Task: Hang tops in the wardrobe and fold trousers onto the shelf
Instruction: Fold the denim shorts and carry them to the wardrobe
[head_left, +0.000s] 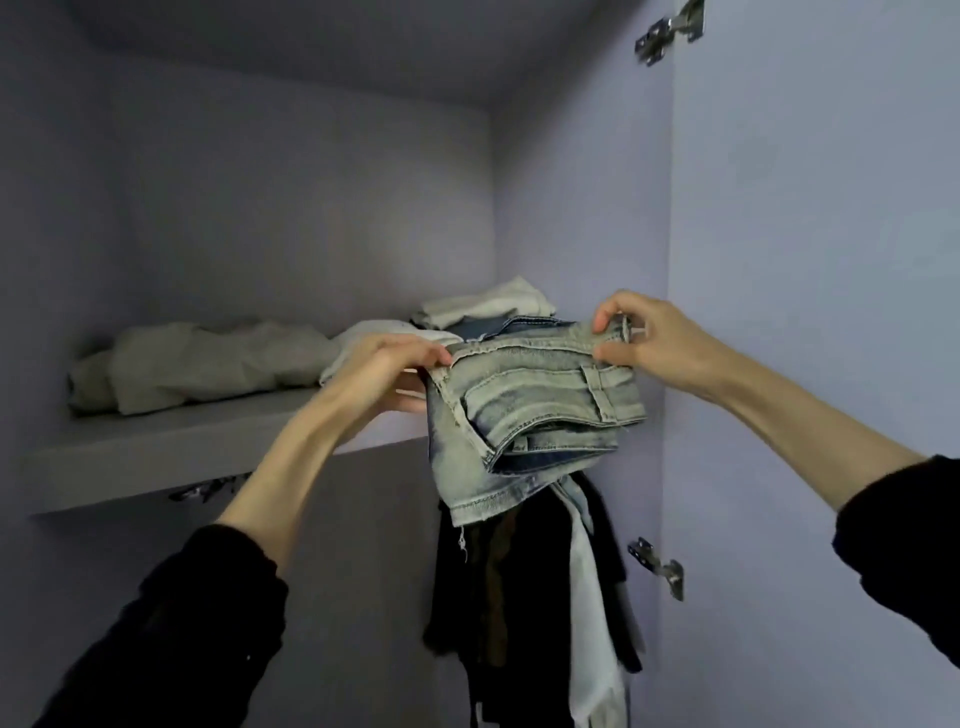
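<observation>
Left hand (400, 358): centre of frame, fingers and thumb pinched on the left edge of the folded jeans (535, 395). Right hand (636, 338): right of centre, fingertips pinching the waistband corner of the same bundle.

Folded jeans: pale washed denim, held at the front edge of the shelf (208, 447), right of centre. Its upper part is level with the shelf; the lower layers sag below the shelf lip, one hem hanging loose. Whether any part already rests on the board cannot be told.

Shelf: grey board crossing the left half of the frame. It bears a beige folded garment (208, 364) at centre left and a stack of folded trousers (488, 312) at the back right, just behind the jeans.

Hanging clothes (530, 597): dark and white garments, lower centre, below the shelf.

Wardrobe door (805, 312): open, right of frame, with hinges (657, 566) on the side panel.

Step in hand, by judgement: the trouser half of the task, placing a folded pair. The next move likely calls for lifting the sagging layers clear of the lip, sliding the bundle inward before the stack, and letting go only once it lies flat.
</observation>
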